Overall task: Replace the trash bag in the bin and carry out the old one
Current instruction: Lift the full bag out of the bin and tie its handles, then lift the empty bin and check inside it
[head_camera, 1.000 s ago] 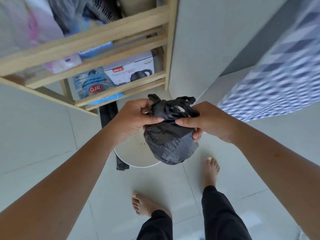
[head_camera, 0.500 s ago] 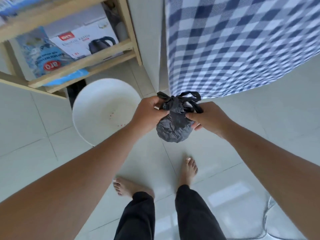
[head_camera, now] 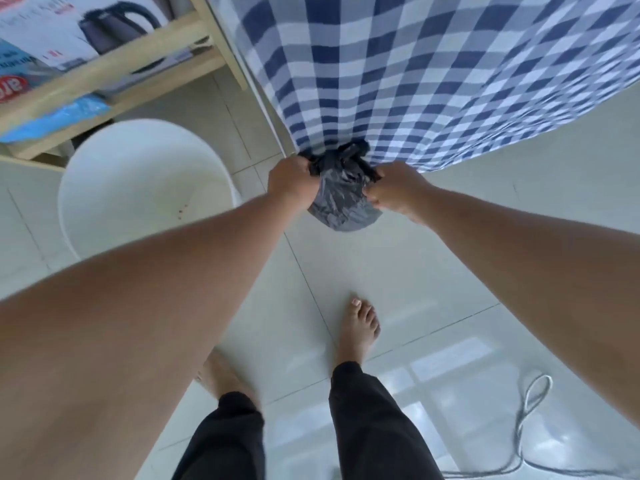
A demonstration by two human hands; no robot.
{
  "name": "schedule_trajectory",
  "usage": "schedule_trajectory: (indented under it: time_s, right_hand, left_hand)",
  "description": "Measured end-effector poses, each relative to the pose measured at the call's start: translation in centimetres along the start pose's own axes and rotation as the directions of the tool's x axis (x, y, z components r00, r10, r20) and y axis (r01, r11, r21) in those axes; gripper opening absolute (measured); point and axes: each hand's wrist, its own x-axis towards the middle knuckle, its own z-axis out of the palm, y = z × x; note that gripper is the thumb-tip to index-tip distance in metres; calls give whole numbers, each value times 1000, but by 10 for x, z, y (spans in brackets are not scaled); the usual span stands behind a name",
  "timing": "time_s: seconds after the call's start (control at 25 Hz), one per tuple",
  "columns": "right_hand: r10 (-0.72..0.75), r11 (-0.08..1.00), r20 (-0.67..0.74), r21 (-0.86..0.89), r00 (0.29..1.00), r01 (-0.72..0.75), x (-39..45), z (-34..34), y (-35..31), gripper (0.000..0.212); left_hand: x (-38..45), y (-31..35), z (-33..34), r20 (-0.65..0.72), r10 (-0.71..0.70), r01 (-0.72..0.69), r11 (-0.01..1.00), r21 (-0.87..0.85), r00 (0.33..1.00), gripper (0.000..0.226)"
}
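Floor: pale glossy floor tiles (head_camera: 433, 271) underfoot, reflecting window light; the person stands barefoot in dark trousers.
Shelf: light wooden shelf unit (head_camera: 114, 74), up and well left of the grip, holding a kettle box and blue packets.
Bin: round white plastic bin (head_camera: 138, 188), left of the grip and below the shelf, open and bare inside with no liner visible; a fresh bag is not yet in.
Left hand: left hand (head_camera: 292, 185) closed tight on the left ear of the bag's neck, apparently pulling outward to cinch a knot.
Bag: small crumpled black plastic trash bag (head_camera: 341, 199), hanging between the two hands clear of the floor, its body bulging below the gathered top.
Right hand: right hand (head_camera: 394, 192) clenched on the right ear, opposing the left pull.
Cloth: blue-and-white checked cloth (head_camera: 433, 74), draped just behind and above the grip.
Cable: grey looped cable (head_camera: 530, 410) on the tiles, well below and right of the grip.
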Motion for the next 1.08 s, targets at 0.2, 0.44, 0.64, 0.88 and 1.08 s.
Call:
schedule_trajectory:
  time_s: [0.2, 0.44, 0.64, 0.88, 1.08]
  right_hand:
    - [-135, 990, 25, -42, 991, 136, 1, 4, -28, 58]
    - [-273, 929, -208, -310, 939, 202, -23, 21, -39, 65]
    - [-363, 869, -181, -419, 914, 263, -55, 67, -61, 55]
    - [-183, 956, -92, -250, 979, 155, -77, 152, -121, 43]
    - [202, 959, -36, 211, 979, -190, -66, 205, -150, 23]
  left_hand:
    - [19, -17, -37, 151, 43, 8, 946, -324, 988, 26]
    - [-11, -76, -83, 1, 77, -72, 935, -348, 997, 30]
    - [-59, -132, -130, -213, 70, -141, 930, -338, 975, 33]
    - [-99, -236, -182, -358, -112, 84, 992, -93, 927, 39]
    - [-101, -303, -195, -104, -387, 314, 855, -414, 916, 64]
